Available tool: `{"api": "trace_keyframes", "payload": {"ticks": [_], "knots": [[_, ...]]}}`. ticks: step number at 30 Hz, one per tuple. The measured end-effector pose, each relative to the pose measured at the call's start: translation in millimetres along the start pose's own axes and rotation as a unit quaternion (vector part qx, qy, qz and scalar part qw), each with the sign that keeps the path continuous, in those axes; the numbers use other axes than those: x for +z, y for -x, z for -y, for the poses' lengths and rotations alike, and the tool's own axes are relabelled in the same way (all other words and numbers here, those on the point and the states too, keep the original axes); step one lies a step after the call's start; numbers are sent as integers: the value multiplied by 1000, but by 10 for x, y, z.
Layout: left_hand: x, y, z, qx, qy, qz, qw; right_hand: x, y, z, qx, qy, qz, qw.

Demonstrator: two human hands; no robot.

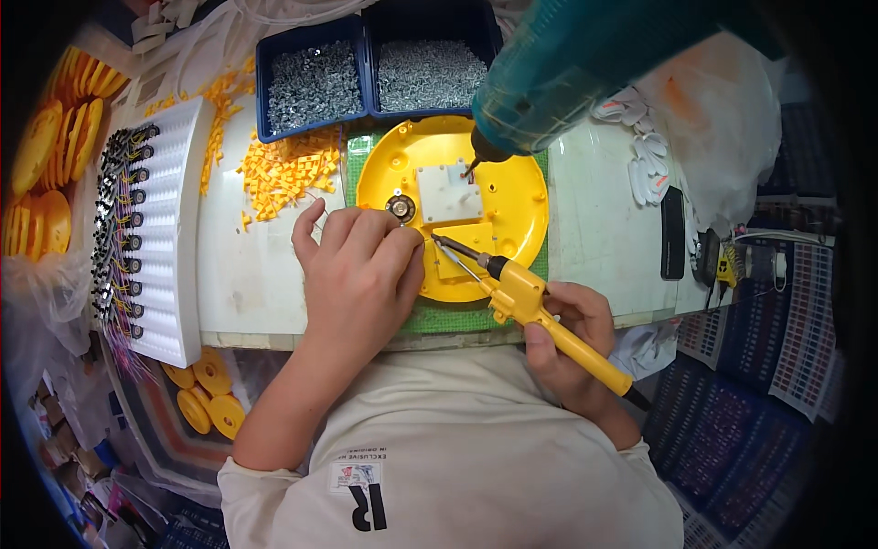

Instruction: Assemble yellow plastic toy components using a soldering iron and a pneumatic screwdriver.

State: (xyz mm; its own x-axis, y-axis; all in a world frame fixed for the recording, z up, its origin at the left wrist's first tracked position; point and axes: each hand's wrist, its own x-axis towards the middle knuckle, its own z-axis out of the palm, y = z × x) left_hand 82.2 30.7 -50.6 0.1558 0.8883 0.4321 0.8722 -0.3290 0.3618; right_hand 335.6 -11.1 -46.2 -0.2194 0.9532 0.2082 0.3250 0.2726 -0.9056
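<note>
Right hand (574,331) gripped the soldering gun (521,291), left hand (358,270) bunched over the near-left side of the yellow shell (523,209) mid-desk (261,284), hold hidden; a steady tip, fingers clear of heat, seemed advisable.

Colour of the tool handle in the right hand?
Yellow; the handle shows best in the head view.

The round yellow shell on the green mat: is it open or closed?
Open: the round yellow shell lies inside-up, with the white box in it showing and no lid over it.
</note>
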Motion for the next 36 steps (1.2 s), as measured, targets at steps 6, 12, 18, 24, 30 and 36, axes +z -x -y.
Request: {"api": "trace_keyframes", "payload": {"ticks": [6, 12, 18, 24, 30, 36], "knots": [[4, -8, 4, -4, -1, -2, 1000, -120, 98, -37, -21, 16, 53, 998], [19, -15, -2, -5, -1, 2, 1000, -97, 87, -35, -41, 33, 52, 997], [12, -19, 5, -4, 0, 2, 1000, -25, 96, -139, -92, 28, -56, 994], [9, -12, 6, -4, -3, 6, 1000, -56, 143, -152, -87, 18, -43, 995], [14, -24, -7, -4, -7, 8, 1000, -112, 161, -54, -66, 11, -60, 996], [-17, -4, 8, -1, -11, 13, 1000, -141, 122, 14, -52, -8, -53, 997]]}}
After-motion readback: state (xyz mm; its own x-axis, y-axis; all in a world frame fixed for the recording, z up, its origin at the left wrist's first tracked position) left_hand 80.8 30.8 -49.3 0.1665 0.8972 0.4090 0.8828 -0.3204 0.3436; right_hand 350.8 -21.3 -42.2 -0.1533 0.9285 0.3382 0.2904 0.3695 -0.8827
